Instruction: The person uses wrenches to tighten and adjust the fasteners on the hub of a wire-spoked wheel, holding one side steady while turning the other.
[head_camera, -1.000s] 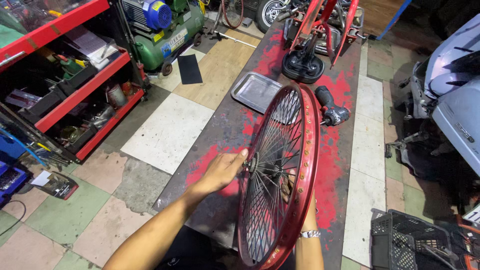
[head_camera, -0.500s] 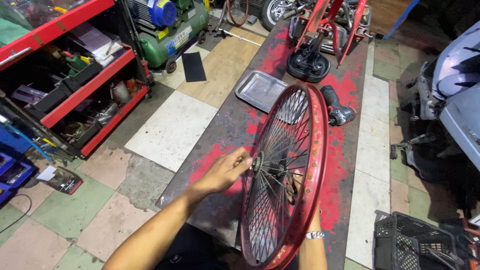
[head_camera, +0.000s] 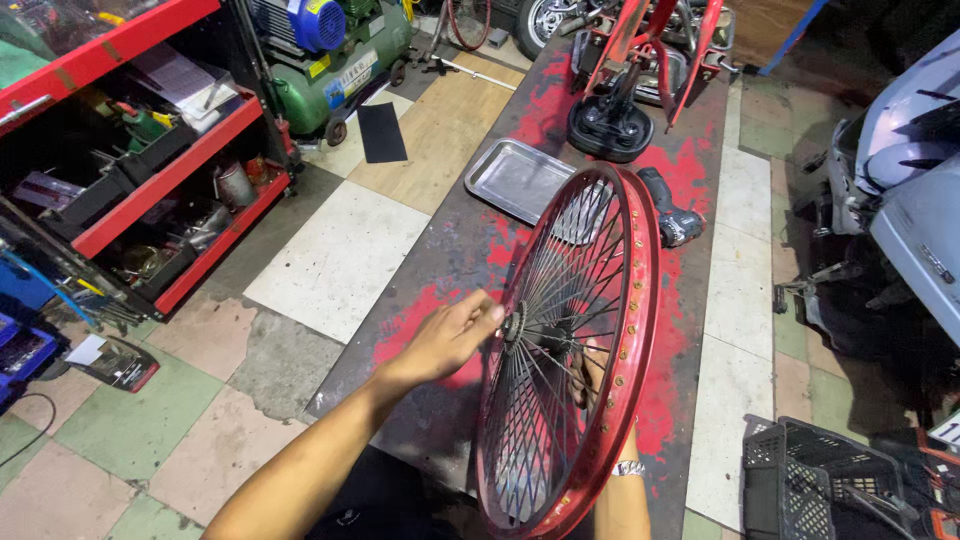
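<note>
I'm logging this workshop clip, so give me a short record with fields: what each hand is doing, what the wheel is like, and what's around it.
left hand: left hand at the hub, fingers touching it
right hand: right hand behind the spokes, on the far side of the hub, mostly hidden
wheel: red spoked wheel, no tyre, standing on edge over the workbench
bench items: metal tray, black power tool, red stand
surroundings: red shelf unit, green compressor, black crate
</note>
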